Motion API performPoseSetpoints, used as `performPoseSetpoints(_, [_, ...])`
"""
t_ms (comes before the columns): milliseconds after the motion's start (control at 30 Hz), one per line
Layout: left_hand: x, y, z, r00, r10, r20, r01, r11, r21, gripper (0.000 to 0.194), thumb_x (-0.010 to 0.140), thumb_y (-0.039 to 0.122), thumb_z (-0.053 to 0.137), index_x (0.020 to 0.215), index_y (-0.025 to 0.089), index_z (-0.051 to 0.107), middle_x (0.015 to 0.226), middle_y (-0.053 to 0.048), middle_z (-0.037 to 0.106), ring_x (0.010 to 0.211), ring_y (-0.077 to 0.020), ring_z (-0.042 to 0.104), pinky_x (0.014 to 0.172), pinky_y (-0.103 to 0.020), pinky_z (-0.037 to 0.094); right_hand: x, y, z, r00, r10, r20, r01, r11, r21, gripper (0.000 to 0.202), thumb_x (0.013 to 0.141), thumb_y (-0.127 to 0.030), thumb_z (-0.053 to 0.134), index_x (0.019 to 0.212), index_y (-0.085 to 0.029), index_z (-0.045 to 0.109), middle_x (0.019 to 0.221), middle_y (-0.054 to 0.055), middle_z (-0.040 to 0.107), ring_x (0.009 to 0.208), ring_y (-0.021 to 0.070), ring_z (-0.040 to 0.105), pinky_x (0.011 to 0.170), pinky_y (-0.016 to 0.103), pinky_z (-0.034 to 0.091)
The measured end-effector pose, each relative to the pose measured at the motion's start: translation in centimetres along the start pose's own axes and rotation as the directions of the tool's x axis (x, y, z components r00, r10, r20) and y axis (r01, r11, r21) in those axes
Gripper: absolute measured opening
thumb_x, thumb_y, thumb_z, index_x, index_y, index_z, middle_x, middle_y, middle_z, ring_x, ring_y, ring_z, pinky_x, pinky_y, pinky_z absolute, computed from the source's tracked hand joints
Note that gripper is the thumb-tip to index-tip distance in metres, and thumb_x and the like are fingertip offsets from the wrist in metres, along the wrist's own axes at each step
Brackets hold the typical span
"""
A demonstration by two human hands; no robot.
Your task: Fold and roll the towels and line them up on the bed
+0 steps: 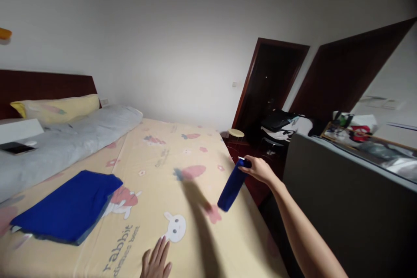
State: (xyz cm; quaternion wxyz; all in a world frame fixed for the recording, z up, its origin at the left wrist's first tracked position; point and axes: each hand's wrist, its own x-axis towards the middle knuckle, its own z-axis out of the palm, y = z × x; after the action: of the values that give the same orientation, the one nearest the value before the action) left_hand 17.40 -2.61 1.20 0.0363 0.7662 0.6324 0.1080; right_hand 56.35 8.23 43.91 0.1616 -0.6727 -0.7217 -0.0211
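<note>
My right hand (257, 168) grips the top end of a narrow, folded blue cloth (232, 187) with a small white tag at its upper edge. The cloth hangs at a slant above the right side of the bed. Fingers outstretched and holding nothing, my left hand (156, 260) is at the bottom of the view, over the bed sheet by a printed rabbit. Further left, a larger folded blue cloth (70, 206) lies flat on the sheet, its near edge showing a greyish underside.
The yellow printed sheet (153, 200) covers the bed. A grey quilt (97, 132), a pillow (65, 110) and a phone (17, 147) are at the left. On the right stand a dark cabinet (325, 182), a round stool (236, 133) and a heap of clothes (283, 124).
</note>
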Motion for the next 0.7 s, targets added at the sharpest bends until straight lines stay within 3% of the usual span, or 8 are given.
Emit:
performPoseSetpoints(100, [0.0,-0.2,-0.5,0.997,-0.006,0.076,0.011,0.998,-0.063,0.057,0.091,0.041,0.036,0.143,0.043,0.014,0.156,0.010,0.023,0.144,-0.0233,0.028,0.114,-0.048,0.023,-0.2,2.4,1.4,0.984,0.077,-0.163,-0.091,0.993,-0.075,0.030,0.085,-0.043,0.054,0.101,-0.018,0.060,0.092,0.009,0.067,0.081,0.0211,0.062,0.064,0.027,0.033])
performPoseSetpoints(200, [-0.1,0.1,-1.0,0.995,-0.004,0.100,0.014,0.995,-0.098,0.057,0.091,0.040,0.036,0.143,0.042,0.012,0.156,0.010,0.021,0.145,-0.0222,0.025,0.115,-0.047,0.021,-3.1,5.3,6.3,0.919,0.229,-0.322,-0.247,0.969,-0.016,0.040,0.091,-0.048,0.044,0.116,-0.018,0.054,0.107,0.013,0.065,0.098,0.0258,0.062,0.070,0.029,0.037])
performPoseSetpoints(233, [-0.2,0.3,-1.2,0.995,-0.005,0.104,0.016,0.995,-0.099,0.057,0.091,0.039,0.035,0.144,0.042,0.012,0.156,0.009,0.021,0.145,-0.0218,0.025,0.116,-0.047,0.020,-4.7,6.1,8.6,0.881,0.339,-0.331,-0.341,0.939,0.053,0.044,0.092,-0.050,0.040,0.119,-0.018,0.052,0.109,0.015,0.065,0.103,0.0274,0.061,0.072,0.031,0.039])
performPoseSetpoints(333, [-0.4,0.7,-1.5,0.995,-0.021,0.096,0.028,0.997,-0.072,0.056,0.091,0.036,0.035,0.144,0.040,0.015,0.156,0.009,0.022,0.145,-0.0217,0.025,0.116,-0.047,0.019,-10.6,7.6,16.1,0.818,0.523,-0.239,-0.513,0.851,0.108,0.046,0.093,-0.046,0.031,0.121,-0.015,0.050,0.102,0.018,0.068,0.090,0.0285,0.066,0.067,0.033,0.045])
performPoseSetpoints(400, [-0.5,0.8,-1.6,0.997,-0.017,0.079,0.021,0.998,-0.053,0.056,0.091,0.036,0.035,0.144,0.039,0.016,0.156,0.008,0.023,0.145,-0.0221,0.026,0.116,-0.047,0.019,-14.4,7.9,20.6,0.735,0.659,-0.157,-0.647,0.752,0.129,0.046,0.089,-0.044,0.035,0.114,-0.009,0.053,0.082,0.019,0.070,0.071,0.0302,0.068,0.057,0.035,0.047])
performPoseSetpoints(467, [-0.5,0.7,-1.5,0.998,0.000,0.068,0.004,0.999,-0.049,0.057,0.091,0.037,0.036,0.145,0.038,0.018,0.156,0.006,0.025,0.144,-0.0225,0.027,0.116,-0.047,0.020,-17.5,8.2,24.0,0.671,0.735,-0.098,-0.720,0.678,0.149,0.046,0.086,-0.043,0.035,0.112,-0.010,0.053,0.079,0.020,0.071,0.067,0.0307,0.069,0.055,0.036,0.050])
performPoseSetpoints(600, [-0.5,0.4,-1.4,0.998,0.025,0.052,-0.022,0.998,-0.064,0.056,0.091,0.036,0.036,0.145,0.036,0.021,0.156,0.004,0.027,0.143,-0.0229,0.029,0.115,-0.047,0.022,-21.1,9.6,27.5,0.616,0.786,-0.060,-0.766,0.615,0.190,0.051,0.083,-0.052,0.029,0.114,-0.016,0.050,0.087,0.018,0.072,0.075,0.0315,0.071,0.062,0.039,0.055])
performPoseSetpoints(700, [-0.4,0.4,-1.8,0.999,0.017,0.050,-0.013,0.997,-0.078,0.056,0.091,0.035,0.037,0.145,0.036,0.024,0.156,0.003,0.028,0.143,-0.0234,0.029,0.115,-0.047,0.021,-22.7,11.1,28.8,0.630,0.774,-0.064,-0.752,0.629,0.198,0.056,0.080,-0.061,0.024,0.111,-0.022,0.049,0.085,0.017,0.072,0.076,0.0342,0.071,0.067,0.045,0.056])
